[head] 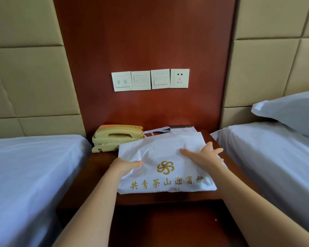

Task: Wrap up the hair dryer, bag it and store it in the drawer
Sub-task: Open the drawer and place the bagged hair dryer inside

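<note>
Bag (157,150) of crinkly white plastic, left hand (125,165) clenched round its edge, right hand (203,155) splayed flat atop

The bag (168,150) looks like thin white plastic, matt and creased, with gold print. The desk (100,163) under it is dark red wood with a smooth varnished sheen, like the wall panel (144,41). The phone (118,136) and switch plates (150,80) are smooth cream plastic. The padded panels (25,77) look like beige leatherette. The sheets (25,175) and pillow (292,113) are matt white cloth.
</note>
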